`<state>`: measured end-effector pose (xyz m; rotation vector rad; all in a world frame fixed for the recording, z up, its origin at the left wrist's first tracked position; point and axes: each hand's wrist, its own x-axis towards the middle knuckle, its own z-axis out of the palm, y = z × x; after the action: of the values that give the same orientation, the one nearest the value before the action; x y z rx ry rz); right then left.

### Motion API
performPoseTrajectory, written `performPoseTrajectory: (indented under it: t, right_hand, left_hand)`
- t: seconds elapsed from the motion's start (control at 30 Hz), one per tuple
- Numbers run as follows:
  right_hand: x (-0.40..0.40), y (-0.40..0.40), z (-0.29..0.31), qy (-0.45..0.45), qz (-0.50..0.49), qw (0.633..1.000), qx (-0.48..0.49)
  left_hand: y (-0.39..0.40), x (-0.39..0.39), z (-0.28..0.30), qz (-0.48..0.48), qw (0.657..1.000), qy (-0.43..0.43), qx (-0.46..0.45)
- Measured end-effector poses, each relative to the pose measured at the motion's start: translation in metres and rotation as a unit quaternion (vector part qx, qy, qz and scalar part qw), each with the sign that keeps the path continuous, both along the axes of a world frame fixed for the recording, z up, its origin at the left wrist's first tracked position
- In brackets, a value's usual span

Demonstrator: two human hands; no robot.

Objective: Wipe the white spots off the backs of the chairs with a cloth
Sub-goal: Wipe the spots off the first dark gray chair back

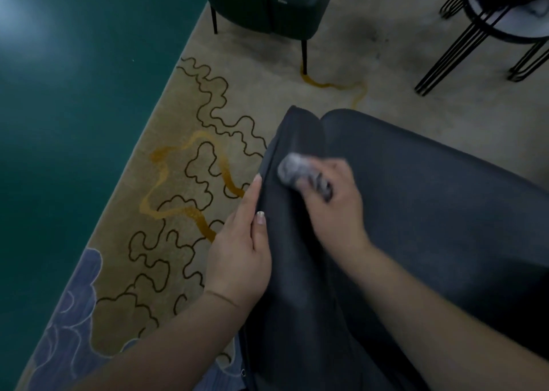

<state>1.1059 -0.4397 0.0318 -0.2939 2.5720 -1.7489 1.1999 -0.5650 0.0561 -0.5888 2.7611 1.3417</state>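
Grey cloth (292,167) (blurred, bunched) presses on dark chair back (416,212).

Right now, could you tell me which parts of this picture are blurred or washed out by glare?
Head view: the right hand and its cloth are motion-blurred; the left hand stays sharper; pale glare sits on the green floor at top left.

I count two chairs: the dark chair (416,212) under me and a green chair (267,4) at twelve o'clock. One cloth (292,169), one rug (184,153), one wire-legged stool (490,28) at two o'clock.
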Motion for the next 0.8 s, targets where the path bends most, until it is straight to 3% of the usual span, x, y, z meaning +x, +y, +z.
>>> performPoseTrajectory:
  t: [0.1, 0.2, 0.4, 0.8]
  right_hand:
    - [-0.071, -0.002, 0.0, -0.057, -0.081, 0.995, 0.013]
    - [-0.097, -0.008, -0.01, -0.094, -0.055, 0.994, 0.028]
    - [-0.031, -0.001, -0.018, -0.087, -0.063, 0.994, -0.016]
    - [0.096, 0.047, 0.01, -0.048, 0.139, 0.989, 0.0]
  left_hand:
    - [0.0, 0.0, -0.001, -0.001, 1.0, 0.005, -0.005]
    - [-0.001, 0.002, -0.002, 0.007, 1.0, 0.003, -0.01]
    - [0.0, 0.001, 0.001, 0.016, 1.0, -0.003, -0.003]
    - [0.001, 0.001, 0.005, 0.003, 0.999, -0.03, -0.019]
